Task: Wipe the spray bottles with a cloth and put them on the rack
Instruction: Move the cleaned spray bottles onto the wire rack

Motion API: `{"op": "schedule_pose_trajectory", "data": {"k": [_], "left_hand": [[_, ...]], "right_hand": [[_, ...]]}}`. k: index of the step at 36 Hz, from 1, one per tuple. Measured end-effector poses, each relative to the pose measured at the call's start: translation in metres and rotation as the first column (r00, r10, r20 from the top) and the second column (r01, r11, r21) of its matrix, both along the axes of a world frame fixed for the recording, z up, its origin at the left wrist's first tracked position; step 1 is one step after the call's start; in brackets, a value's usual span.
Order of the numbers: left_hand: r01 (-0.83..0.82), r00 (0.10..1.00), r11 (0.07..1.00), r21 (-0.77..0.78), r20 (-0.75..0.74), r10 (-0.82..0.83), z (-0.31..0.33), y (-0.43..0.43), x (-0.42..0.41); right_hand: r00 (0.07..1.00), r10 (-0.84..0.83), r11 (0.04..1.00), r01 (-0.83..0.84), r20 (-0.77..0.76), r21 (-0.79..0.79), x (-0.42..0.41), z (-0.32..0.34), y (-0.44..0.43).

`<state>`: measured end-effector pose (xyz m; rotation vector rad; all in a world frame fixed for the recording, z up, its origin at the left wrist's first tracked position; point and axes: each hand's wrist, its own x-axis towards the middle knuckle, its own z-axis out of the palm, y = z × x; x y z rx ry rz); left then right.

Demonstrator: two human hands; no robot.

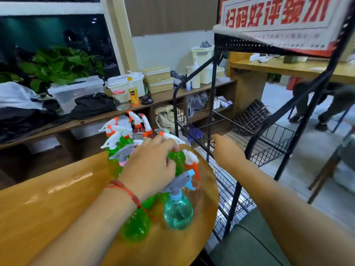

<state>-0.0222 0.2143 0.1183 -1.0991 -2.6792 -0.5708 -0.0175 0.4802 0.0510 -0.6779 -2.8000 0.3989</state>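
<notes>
Several spray bottles crowd the round wooden table (pixel 57 208). My left hand (pixel 151 166) grips the neck of a green bottle (pixel 178 160) with a white and orange trigger. In front of it stands a teal bottle (pixel 178 212) with a grey and blue trigger. Another green bottle (pixel 136 227) sits partly under my left forearm. More bottles (pixel 123 135) cluster behind. My right hand (pixel 226 150) reaches to the rim of a wire shelf on the black rack (pixel 269 146); its fingers are hidden behind the back of the hand.
The rack stands right of the table, its wire shelves bare. A green cushion (pixel 245 242) lies at the bottom right. A long wooden counter (pixel 92 116) with boxes and bags runs behind. A person (pixel 336 104) walks at the far right.
</notes>
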Motion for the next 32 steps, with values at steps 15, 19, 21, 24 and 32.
{"op": "schedule_pose_trajectory", "data": {"k": [15,19,21,24,32], "left_hand": [[-0.036,0.998,0.999,-0.037,0.059,0.038,0.017,-0.031,-0.017],[-0.054,0.997,0.998,0.026,0.052,0.052,0.019,-0.049,-0.026],[-0.054,0.997,0.998,0.045,0.062,0.051,0.021,-0.057,-0.03],[-0.054,0.996,0.997,0.062,0.08,0.049,0.022,-0.068,-0.04],[-0.044,0.994,0.998,0.053,0.106,0.038,0.028,-0.076,-0.069]], "right_hand": [[0.996,0.088,0.993,-0.088,-0.013,-0.075,0.013,0.016,-0.028],[0.995,0.102,0.992,-0.101,0.011,-0.074,0.013,0.019,-0.042],[0.994,0.104,0.992,-0.102,0.024,-0.072,0.015,0.018,-0.044],[0.995,0.098,0.993,-0.096,0.024,-0.073,0.018,0.018,-0.044],[0.985,0.095,0.993,-0.104,0.142,0.062,0.01,0.043,-0.044]]}}
